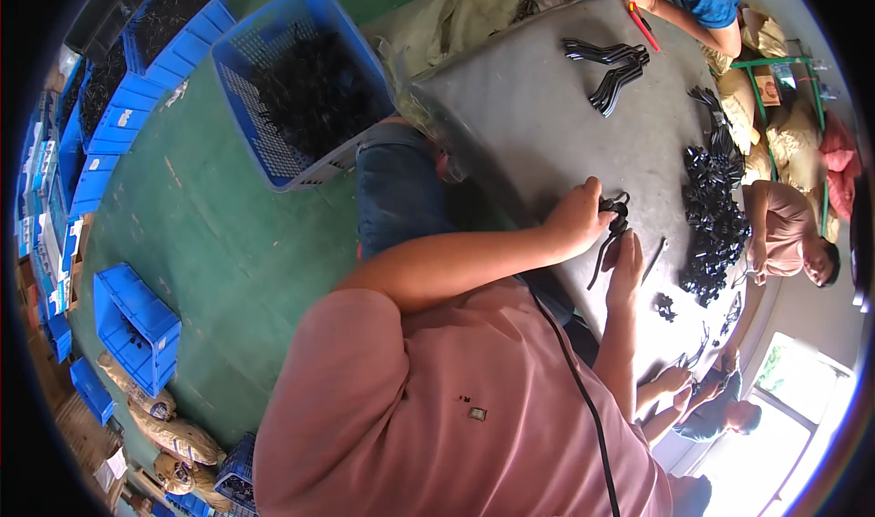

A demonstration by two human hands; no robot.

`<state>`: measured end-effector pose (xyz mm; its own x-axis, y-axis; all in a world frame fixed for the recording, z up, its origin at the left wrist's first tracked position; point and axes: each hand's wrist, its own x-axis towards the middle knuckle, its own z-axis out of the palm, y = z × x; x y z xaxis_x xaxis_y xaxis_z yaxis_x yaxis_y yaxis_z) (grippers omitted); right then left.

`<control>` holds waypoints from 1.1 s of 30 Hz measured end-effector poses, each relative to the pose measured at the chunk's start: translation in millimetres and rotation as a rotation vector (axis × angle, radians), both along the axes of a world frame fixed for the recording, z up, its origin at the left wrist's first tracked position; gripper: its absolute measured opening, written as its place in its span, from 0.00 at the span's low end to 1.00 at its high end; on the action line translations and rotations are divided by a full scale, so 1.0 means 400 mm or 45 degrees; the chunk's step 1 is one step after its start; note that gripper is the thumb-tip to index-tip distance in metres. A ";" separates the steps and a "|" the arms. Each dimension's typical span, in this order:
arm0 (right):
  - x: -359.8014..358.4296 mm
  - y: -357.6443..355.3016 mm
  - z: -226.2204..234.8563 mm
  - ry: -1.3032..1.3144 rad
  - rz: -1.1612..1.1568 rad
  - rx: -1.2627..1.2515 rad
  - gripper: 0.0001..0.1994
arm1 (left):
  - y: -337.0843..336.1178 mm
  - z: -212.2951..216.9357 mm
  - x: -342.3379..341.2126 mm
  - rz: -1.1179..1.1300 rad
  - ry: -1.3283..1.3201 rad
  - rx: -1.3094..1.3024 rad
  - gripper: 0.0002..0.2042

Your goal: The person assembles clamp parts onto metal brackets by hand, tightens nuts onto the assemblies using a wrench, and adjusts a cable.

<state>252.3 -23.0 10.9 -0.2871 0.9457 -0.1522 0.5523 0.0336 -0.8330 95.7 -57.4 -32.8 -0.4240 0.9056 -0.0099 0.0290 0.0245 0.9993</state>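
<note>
The room has a green floor [219,235], worn pale in patches, with a big grey bench [538,116] running across it where several people work. Stacks of blue plastic crates [137,321] line the far side of the floor, and one large blue basket [301,80] heaped with dark parts stands just beside the bench's end. Yellowish sacks [465,16] are bunched against the bench edge, and more bulging sacks [784,125] sit on a green rack behind it, one bearing a small brown label whose print is too small to tell. Brown wrapped bundles [173,435] lie on the floor by the crates.

On the bench a long heap of small black clips [715,216] lies near a co-worker in a pink shirt, and a few black hangers [611,66] rest well apart, close to another person's hand holding a red tool [643,27].

The left hand [579,214] is curled, pinching a black hanger piece [616,221] at its top; the right hand [625,266] lies with fingers stretched out, touching its lower end on the bench.
</note>
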 end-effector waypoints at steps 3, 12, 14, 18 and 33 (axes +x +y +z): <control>0.032 0.025 0.013 -0.097 -0.034 -0.123 0.30 | -0.001 -0.005 0.004 -0.027 0.021 0.002 0.19; 0.041 0.046 -0.029 -0.093 -0.129 -0.040 0.22 | 0.010 0.013 0.007 -0.010 0.080 0.035 0.18; 0.041 0.040 -0.027 -0.190 -0.166 0.074 0.19 | 0.004 0.027 0.005 -0.013 0.092 -0.018 0.18; 0.010 0.003 0.001 -0.167 0.075 0.588 0.08 | 0.003 0.018 0.006 -0.002 0.148 -0.059 0.17; 0.055 0.075 -0.008 0.593 -0.316 -0.492 0.19 | 0.040 0.073 0.074 -0.101 0.364 0.124 0.16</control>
